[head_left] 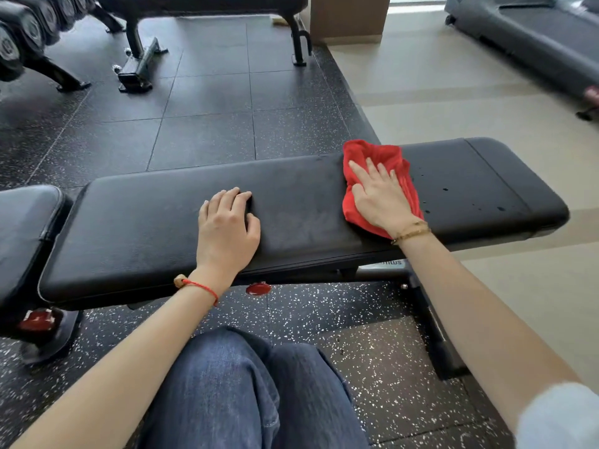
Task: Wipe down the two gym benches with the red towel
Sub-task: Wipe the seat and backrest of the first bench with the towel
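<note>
Towel (379, 163), red and bunched, lies under the right hand (382, 199) with fingers spread flat, toward the right end of the bench (146, 228), whose unwiped droplets lie further right along its length, while the left hand (227, 228) braces mid-pad, fingers loosely curled

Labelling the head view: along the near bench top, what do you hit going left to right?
Separate seat pad → left hand resting on the near bench → red towel under the right hand → dark droplets → end panel.
</note>
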Available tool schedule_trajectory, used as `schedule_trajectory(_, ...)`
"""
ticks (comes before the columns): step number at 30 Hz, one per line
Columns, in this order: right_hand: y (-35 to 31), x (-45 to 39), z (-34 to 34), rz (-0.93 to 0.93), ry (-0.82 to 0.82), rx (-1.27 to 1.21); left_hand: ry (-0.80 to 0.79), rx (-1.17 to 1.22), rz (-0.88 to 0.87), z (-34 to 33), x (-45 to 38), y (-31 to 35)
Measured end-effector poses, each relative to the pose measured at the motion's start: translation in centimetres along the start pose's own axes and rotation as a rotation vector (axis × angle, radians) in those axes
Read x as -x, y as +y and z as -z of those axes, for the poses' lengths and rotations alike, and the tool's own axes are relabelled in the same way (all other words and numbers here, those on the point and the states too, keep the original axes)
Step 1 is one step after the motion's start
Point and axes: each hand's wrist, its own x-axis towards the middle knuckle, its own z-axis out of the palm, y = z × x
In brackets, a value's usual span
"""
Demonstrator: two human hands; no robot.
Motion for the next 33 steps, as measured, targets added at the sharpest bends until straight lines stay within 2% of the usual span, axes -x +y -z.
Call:
schedule_trajectory(5, 1.4, 4.8, -1.4, 0.095, 0.073, -0.049, 0.009, 0.000, -0.010, 0.0, 0.0, -0.2)
schedule_trajectory(10, 0.5, -0.4, -0.4, 0.047, -0.027, -0.036, 0.007, -0.023, -0.005, -0.2, 0.0, 0.1)
schedule_trajectory(14, -1.8, -2.0, -0.6, 0.037, -0.002, 0.009, 0.018, -0.021, -0.001, -0.1, -0.1, 0.1)
schedule_trajectory(19, -3.5, 5.3, -2.4, 0.312, 0.033, -0.023, 0.034, -0.009, -0.013, -0.2, -0.2, -0.1)
schedule_trajectory(21, -3.1, 7.1, -2.4, 0.368, 0.016, -0.060, 0.030, -0.010, -0.016, -0.2, -0.1, -0.3)
schedule_trajectory(23, -2.0, 6.2, -2.0, 0.342, 0.007, -0.052, 0.027, -0.009, -0.022, -0.2, -0.1, -0.3)
schedule_trajectory(27, -1.1, -0.5, -0.8, 0.122, -0.015, 0.017, 0.030, -0.012, -0.023, -0.3, -0.1, -0.3)
schedule_trajectory(29, -2.1, -3.0, -0.6, 0.070, -0.037, 0.024, 0.035, -0.011, -0.022, -0.3, -0.2, -0.3)
schedule_trajectory(31, -3.8, -3.4, -1.1, 0.107, -0.038, 0.037, 0.042, -0.009, -0.017, -0.3, -0.2, -0.3)
schedule_trajectory(33, -5.0, -1.6, -1.8, 0.219, -0.035, 0.036, 0.047, -0.009, -0.015, -0.4, -0.2, -0.3)
